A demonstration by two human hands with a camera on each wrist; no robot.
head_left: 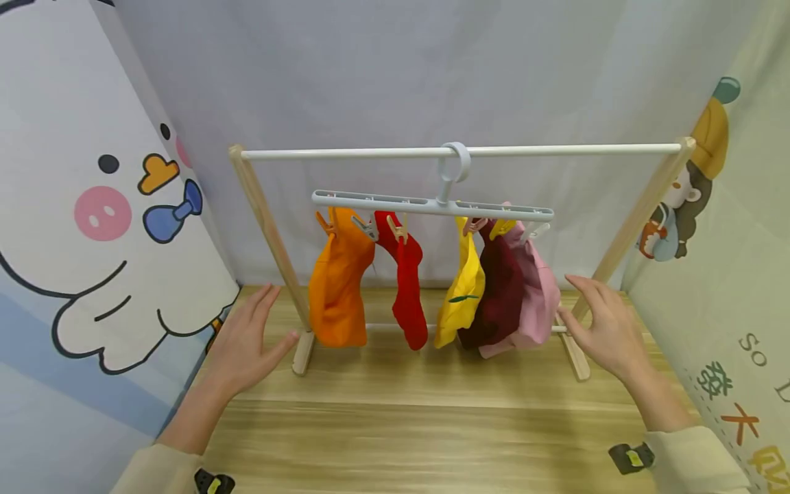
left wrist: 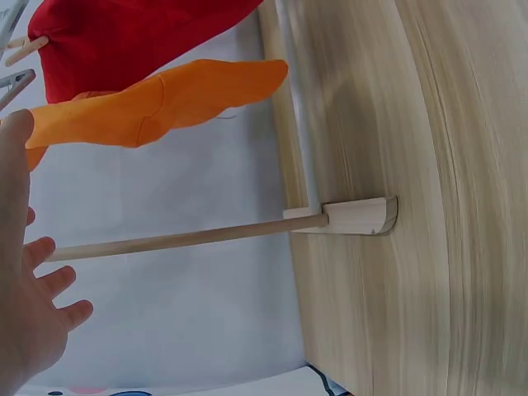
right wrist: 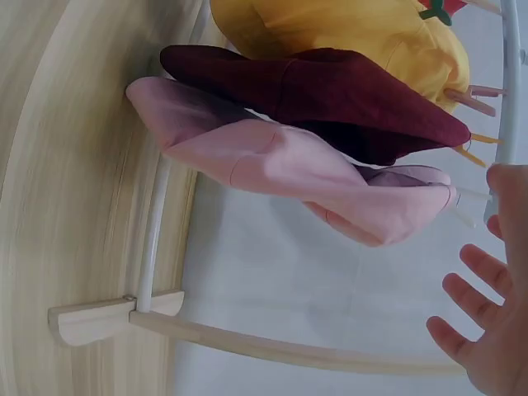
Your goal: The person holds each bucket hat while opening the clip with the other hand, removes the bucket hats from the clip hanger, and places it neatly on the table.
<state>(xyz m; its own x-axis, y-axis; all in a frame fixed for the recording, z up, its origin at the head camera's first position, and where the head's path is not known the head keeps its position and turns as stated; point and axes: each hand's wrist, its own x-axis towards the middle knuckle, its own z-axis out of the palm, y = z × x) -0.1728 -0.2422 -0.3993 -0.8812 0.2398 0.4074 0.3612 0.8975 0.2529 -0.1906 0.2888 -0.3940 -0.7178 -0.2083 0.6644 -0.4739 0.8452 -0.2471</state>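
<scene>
My left hand is held beside the rack's left post, fingers spread and nothing in them. Across from it, my right hand also holds nothing, near the right post. Between them a grey clip hanger hooks over the rack's white top bar. From its pegs hang an orange cloth hat, a red one, a yellow one with a green leaf, a maroon one and a pink one. The left thumb overlaps the orange hat's edge in the left wrist view.
The rack has wooden posts and wooden feet on a wood-grain table. A pale curtain hangs behind. Printed cartoon panels flank the table, a white duck at left and a child figure at right.
</scene>
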